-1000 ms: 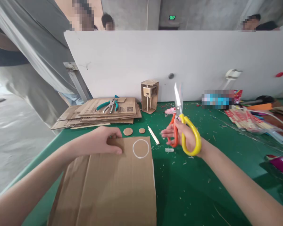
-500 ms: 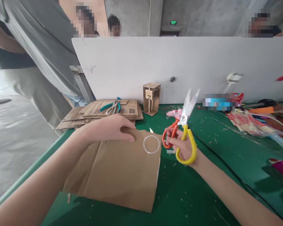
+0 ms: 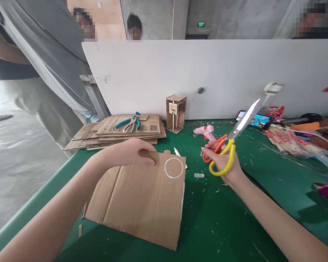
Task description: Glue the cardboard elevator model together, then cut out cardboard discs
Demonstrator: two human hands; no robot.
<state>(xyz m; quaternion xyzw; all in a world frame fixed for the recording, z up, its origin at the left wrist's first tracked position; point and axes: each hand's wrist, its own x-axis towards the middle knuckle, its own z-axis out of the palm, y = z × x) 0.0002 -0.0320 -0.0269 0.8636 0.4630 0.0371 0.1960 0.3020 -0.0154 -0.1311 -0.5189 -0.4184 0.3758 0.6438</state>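
My left hand [image 3: 135, 153] grips the top edge of a brown cardboard sheet [image 3: 142, 200], thumb on the front face and fingers hidden behind. A white circle [image 3: 174, 168] is drawn near the sheet's upper right corner. To the right of the sheet, my right hand [image 3: 225, 162] holds scissors [image 3: 236, 133] with one red and one yellow handle. Their blades point up and to the right, nearly together, apart from the cardboard. Behind the sheet lie a white pen-like thing [image 3: 177, 152] and a small round cardboard piece [image 3: 167, 152].
A cardboard stack [image 3: 104, 133] bears teal-handled pliers [image 3: 129, 123]. A small open cardboard box [image 3: 176, 113] stands against the white partition [image 3: 142, 76]. Beyond my right hand lies a pink glue gun [image 3: 205, 131]. Packets of sticks [image 3: 282, 140] and a phone [image 3: 258, 119] are at the right.
My right hand has moved right with the scissors, whose blades have come closer together and tilted rightward. The cardboard's lower left part has shifted right and its face has tilted slightly.
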